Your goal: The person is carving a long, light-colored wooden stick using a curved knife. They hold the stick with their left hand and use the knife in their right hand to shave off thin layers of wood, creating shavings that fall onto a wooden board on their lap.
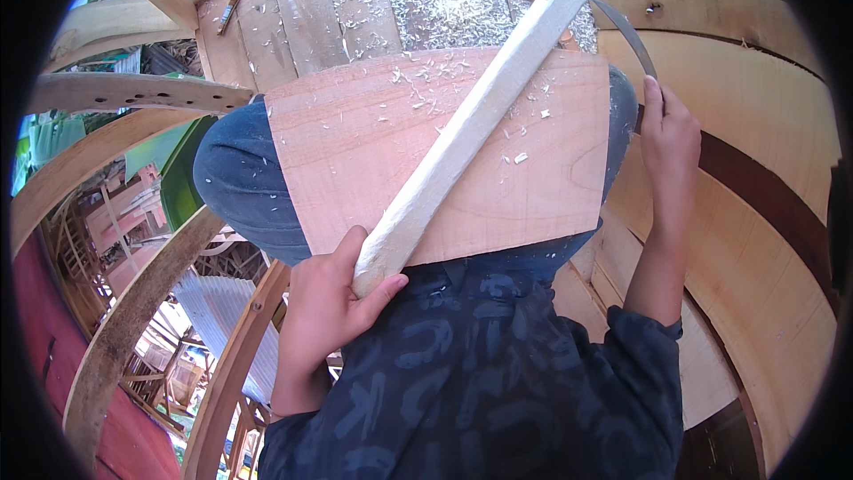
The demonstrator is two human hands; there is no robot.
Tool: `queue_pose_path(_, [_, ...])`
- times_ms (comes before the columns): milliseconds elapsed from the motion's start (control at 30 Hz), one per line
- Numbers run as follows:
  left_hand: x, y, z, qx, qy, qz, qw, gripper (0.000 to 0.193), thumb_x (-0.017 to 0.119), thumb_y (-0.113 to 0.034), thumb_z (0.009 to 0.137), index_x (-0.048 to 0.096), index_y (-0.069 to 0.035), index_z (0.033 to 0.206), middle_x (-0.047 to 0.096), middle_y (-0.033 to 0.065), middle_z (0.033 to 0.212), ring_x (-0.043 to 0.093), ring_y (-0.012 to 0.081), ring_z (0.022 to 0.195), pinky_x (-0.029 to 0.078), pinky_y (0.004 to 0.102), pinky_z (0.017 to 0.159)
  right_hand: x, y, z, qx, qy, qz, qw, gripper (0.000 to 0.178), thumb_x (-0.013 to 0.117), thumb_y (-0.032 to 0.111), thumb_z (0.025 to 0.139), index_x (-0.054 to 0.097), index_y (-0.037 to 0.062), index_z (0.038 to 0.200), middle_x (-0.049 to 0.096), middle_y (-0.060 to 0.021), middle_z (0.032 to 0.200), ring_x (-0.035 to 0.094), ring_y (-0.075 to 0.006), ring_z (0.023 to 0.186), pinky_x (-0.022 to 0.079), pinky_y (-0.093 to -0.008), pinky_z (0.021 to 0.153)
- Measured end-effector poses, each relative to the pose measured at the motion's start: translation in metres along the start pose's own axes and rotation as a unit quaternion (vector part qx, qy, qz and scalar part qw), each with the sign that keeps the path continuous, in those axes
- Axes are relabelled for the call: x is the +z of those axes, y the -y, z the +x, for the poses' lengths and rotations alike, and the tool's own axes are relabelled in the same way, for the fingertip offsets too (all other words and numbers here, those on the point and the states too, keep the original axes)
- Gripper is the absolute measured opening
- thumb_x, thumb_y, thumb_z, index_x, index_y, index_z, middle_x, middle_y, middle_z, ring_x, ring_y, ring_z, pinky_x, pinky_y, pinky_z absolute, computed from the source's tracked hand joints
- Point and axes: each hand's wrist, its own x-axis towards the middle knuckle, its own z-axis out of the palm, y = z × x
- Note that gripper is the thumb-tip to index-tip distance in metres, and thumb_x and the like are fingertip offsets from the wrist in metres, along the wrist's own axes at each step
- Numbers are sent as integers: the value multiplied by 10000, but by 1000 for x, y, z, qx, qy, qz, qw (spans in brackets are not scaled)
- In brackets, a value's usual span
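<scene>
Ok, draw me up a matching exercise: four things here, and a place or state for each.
1. left hand
2. right hand
3. flat wooden board
4. pale shavings

A. lies across the blue trousers
B. scattered, thickest on the planks
C. holds the curved blade
D. grips the near end of the white stick

Pairs: 1-D, 2-C, 3-A, 4-B

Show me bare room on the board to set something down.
Mostly bare: the board between its left edge, the stick and the left hand; also its lower right corner. Crowded: its top edge and the planks beyond, strewn with shavings.
</scene>
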Motion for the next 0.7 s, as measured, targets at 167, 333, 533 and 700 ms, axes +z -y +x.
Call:
queue_pose_path(167, [0, -10, 1, -32, 2, 45, 998, 413, 752, -312, 797, 551, 5, 966, 597, 220, 654, 632, 415, 650, 465, 392, 550, -10, 42, -52, -179, 98, 56, 977, 392, 553, 377, 957, 565, 33, 770, 601, -170, 632, 600, -373, 576, 460, -446, 522])
queue_pose_path(333, [5, -13, -6, -29, -27, 67, 997, 386, 739, -320, 821, 534, -21, 955, 577, 183, 587, 628, 386, 589, 463, 406, 515, 14, 33, -19, -177, 65, 28, 982, 370, 556, 370, 954, 569, 44, 781, 602, -173, 630, 612, -375, 588, 469, -456, 533])
queue_pose_path(533, [5, -12, -3, -8, -29, 90, 995, 351, 735, -300, 830, 525, -37, 931, 561, 154, 544, 621, 359, 544, 460, 403, 492, 4, 34, -18, -133, 82, 30, 987, 352, 566, 361, 947, 587, 45, 791, 598, -170, 613, 621, -381, 608, 481, -461, 545])
queue_pose_path(700, [7, -16, -2, -9, -42, 112, 993, 316, 734, -259, 833, 519, -38, 901, 561, 153, 546, 614, 360, 539, 448, 419, 485, -7, 58, -51, -235, 112, 35, 965, 359, 571, 357, 945, 588, 40, 776, 588, -170, 597, 612, -391, 603, 471, -462, 540])
